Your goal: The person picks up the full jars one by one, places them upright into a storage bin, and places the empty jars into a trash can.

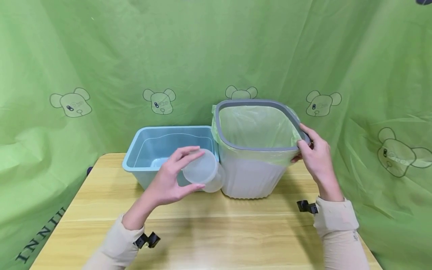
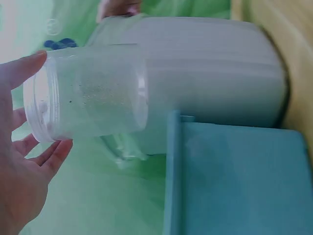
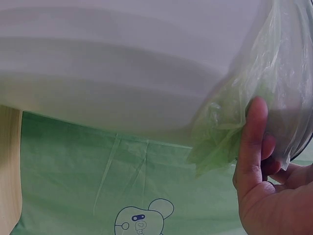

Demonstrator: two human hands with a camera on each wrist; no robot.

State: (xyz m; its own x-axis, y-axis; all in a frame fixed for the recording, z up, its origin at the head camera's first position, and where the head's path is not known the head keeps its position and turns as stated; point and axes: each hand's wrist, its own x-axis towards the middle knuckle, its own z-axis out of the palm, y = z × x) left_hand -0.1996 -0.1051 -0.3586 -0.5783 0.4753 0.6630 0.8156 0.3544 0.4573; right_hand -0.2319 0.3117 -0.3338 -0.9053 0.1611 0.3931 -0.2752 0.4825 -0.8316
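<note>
My left hand (image 1: 170, 178) grips a clear plastic jar (image 2: 98, 93) around its lid end (image 2: 41, 98), thumb on one side and fingers on the other. In the head view the jar hangs in front of the gap between a blue plastic tub (image 1: 138, 146) and a trash bin (image 1: 249, 180). My right hand (image 1: 314, 152) holds the bin's grey rim (image 1: 270, 104) at its right corner. A thin green bin liner (image 1: 256, 123) lines the bin and folds out under the rim. In the right wrist view the liner's edge (image 3: 220, 127) bunches beside my fingers.
Tub and bin stand side by side near the back of the wooden table (image 1: 216, 236). A green curtain (image 1: 189, 48) with printed bear heads hangs close behind them and along both sides. Black wrist cameras sit on both sleeves.
</note>
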